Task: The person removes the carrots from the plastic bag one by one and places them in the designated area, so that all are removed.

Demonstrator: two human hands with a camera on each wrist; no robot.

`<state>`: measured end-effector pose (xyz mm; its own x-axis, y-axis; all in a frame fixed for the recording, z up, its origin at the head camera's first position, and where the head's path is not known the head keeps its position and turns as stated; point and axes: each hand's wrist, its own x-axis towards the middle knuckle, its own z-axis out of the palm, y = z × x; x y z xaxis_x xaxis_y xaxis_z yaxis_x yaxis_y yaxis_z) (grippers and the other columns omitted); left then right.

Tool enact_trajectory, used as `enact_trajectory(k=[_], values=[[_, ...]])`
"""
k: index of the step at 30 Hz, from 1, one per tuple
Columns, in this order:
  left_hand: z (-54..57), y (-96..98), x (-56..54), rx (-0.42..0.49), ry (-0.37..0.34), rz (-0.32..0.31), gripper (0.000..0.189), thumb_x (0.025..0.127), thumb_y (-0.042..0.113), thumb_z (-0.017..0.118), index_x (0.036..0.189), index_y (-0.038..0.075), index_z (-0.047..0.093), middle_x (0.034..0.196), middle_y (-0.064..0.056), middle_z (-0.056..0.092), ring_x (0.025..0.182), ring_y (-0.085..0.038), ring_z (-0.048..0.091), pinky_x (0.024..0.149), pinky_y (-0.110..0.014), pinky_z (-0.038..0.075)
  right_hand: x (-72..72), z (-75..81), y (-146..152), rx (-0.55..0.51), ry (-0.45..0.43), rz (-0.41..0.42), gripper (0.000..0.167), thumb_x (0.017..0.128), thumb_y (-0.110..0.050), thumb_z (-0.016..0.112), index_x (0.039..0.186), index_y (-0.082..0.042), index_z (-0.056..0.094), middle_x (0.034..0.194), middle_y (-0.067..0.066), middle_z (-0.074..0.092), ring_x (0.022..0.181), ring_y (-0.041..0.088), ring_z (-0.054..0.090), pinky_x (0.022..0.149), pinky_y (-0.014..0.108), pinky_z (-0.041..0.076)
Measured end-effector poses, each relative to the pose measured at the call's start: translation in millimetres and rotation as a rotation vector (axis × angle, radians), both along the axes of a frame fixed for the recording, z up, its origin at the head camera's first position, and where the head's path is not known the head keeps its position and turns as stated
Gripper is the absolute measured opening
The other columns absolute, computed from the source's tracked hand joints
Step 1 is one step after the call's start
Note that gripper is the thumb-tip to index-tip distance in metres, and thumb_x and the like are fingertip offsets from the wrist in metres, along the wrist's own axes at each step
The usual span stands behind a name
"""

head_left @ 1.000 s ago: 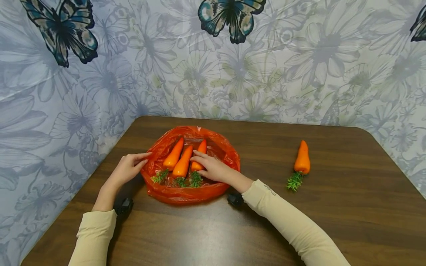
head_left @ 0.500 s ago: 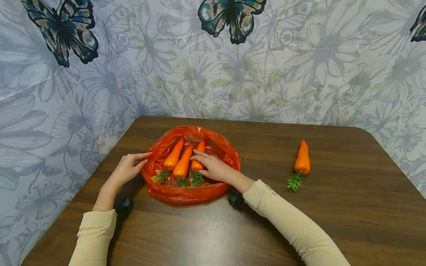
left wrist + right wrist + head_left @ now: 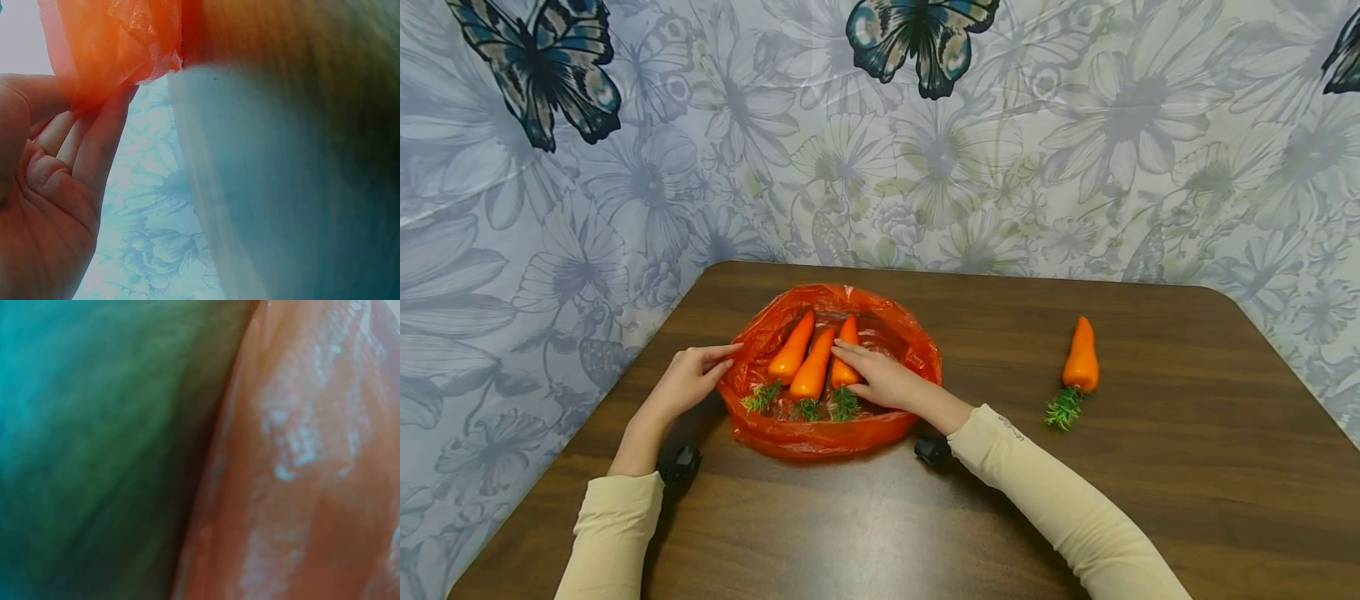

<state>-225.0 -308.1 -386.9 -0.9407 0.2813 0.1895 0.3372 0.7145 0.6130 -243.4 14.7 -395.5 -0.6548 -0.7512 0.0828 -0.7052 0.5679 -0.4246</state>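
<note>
An orange-red plastic bag [image 3: 831,443] lies spread on the table with its mouth wide and its rim rolled out. Inside it, side by side, are the left carrot [image 3: 790,350], the middle carrot [image 3: 812,368] and the right carrot [image 3: 844,377], green tops toward the person. My left hand [image 3: 688,379] pinches the bag's left rim; in the left wrist view its fingers [image 3: 103,147] and thumb meet on the thin film. Reaching in over the right side, my right hand [image 3: 883,379] holds the right carrot, fingers across it and thumb near its top end.
Another carrot [image 3: 1080,362] with a green top [image 3: 1064,408] lies on the brown table [image 3: 1000,333] to the right. A flower-patterned wall covering with butterflies [image 3: 917,42] stands behind the table. The bag's shiny side [image 3: 300,456] fills much of the right wrist view.
The right carrot's tip has swung a little left, toward the middle carrot, with my right fingers shifting slightly. My left hand stays in place on the rim.
</note>
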Motion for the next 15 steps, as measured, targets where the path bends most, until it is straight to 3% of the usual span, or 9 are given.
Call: enact_trajectory(k=[4, 15], values=[[0.4, -1.2, 0.6, 0.001, -0.002, -0.004, 0.033, 0.091, -0.003, 0.057, 0.123, -0.007, 0.058, 0.117, -0.03, 0.056, 0.102, -0.038, 0.059, 0.08, -0.045, 0.05, 1.7, 2.4, -2.6, 0.036, 0.034, 0.002, 0.06, 0.09, -0.014, 0.064, 0.142, -0.001, 0.037, 0.149, 0.014, 0.028, 0.134, 0.029, 0.028, 0.106, 0.04, 0.028], [0.3, -3.5, 1.2, 0.005, -0.004, -0.011, 0.033, 0.091, -0.002, 0.057, 0.123, -0.008, 0.057, 0.116, -0.03, 0.056, 0.1, -0.037, 0.059, 0.078, -0.044, 0.051, 6.6, 2.1, -2.0, 0.005, 0.065, 0.041, 0.052, 0.092, -0.011, 0.061, 0.141, -0.01, 0.043, 0.147, 0.018, 0.029, 0.122, 0.035, 0.044, 0.098, 0.043, 0.039]])
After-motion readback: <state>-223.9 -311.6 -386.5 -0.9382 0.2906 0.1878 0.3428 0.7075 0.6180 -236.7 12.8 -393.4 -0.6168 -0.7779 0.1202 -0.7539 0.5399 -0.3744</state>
